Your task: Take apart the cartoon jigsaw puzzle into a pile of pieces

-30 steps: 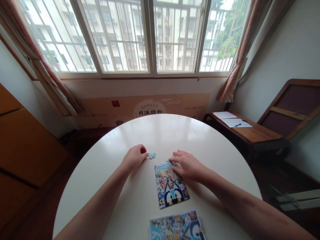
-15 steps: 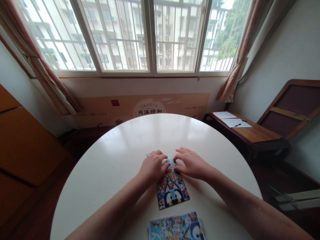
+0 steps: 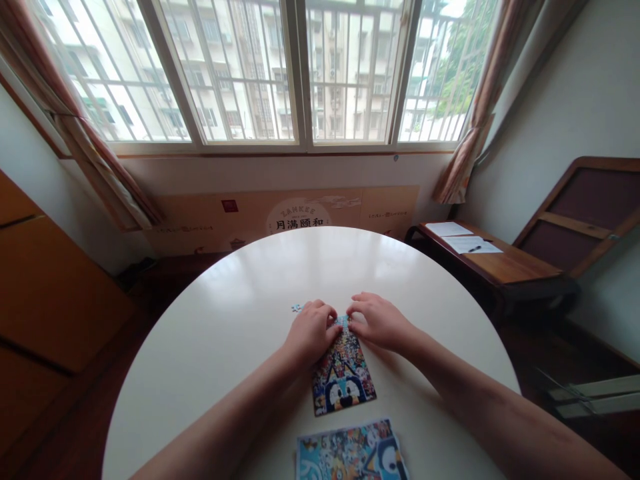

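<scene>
A colourful jigsaw puzzle (image 3: 346,370) with a blue cartoon dog's face at its near end lies flat on the round white table (image 3: 210,333). My left hand (image 3: 311,332) is closed at the far left edge of the puzzle, thumb and fingers pressing along it. Opposite it, my right hand (image 3: 379,321) grips the far right edge with bent fingers. Part of the far end is covered by my fingers. Just beyond my left hand lie a few small pale-blue puzzle pieces (image 3: 297,308). A printed picture (image 3: 350,450) with the same cartoon pattern sits nearest me, cut off by the frame.
Beyond the table stand a barred window (image 3: 300,73) and a printed cardboard panel (image 3: 200,213). To the right is a wooden bench (image 3: 520,263) with papers (image 3: 470,245) and a pen on it. An orange-brown cabinet (image 3: 55,287) is at the left.
My fingers have drawn closer in around the puzzle's far end, and its near end has shifted slightly left. More of the loose pieces now shows beside my left hand.
</scene>
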`<state>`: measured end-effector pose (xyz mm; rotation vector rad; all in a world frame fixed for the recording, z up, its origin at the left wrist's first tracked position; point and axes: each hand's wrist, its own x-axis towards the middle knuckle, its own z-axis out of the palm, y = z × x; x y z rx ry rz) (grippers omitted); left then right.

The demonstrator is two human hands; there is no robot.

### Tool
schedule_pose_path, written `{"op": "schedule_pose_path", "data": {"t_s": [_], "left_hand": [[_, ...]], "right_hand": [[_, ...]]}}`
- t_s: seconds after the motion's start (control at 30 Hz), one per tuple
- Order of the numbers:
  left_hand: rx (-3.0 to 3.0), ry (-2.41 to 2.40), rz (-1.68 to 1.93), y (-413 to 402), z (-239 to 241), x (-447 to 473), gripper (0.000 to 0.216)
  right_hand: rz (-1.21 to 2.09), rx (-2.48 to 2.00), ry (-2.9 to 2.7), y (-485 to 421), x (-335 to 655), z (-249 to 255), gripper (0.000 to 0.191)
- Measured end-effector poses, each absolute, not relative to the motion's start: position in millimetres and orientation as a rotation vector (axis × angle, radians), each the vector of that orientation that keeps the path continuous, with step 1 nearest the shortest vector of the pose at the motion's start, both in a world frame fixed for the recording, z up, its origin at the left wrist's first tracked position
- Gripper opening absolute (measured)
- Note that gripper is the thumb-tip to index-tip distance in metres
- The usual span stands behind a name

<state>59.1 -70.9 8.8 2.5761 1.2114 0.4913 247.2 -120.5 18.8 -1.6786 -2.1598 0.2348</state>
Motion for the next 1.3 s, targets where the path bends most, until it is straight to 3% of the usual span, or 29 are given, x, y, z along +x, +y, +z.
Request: {"op": "schedule_pose_path", "data": {"t_s": [0.83, 1.3], "left_hand": [[2.554, 1.172, 0.557, -71.6, 7.9, 56.6, 0.013], [2.550, 1.215, 0.539, -70.8, 9.1, 58.4, 0.017]], "right_hand": [[0.337, -1.543, -2.005, -109.1, 251.6, 4.5, 0.003], [0.435, -1.527, -1.977, -112.4, 254.7, 14.7, 0.006]]}}
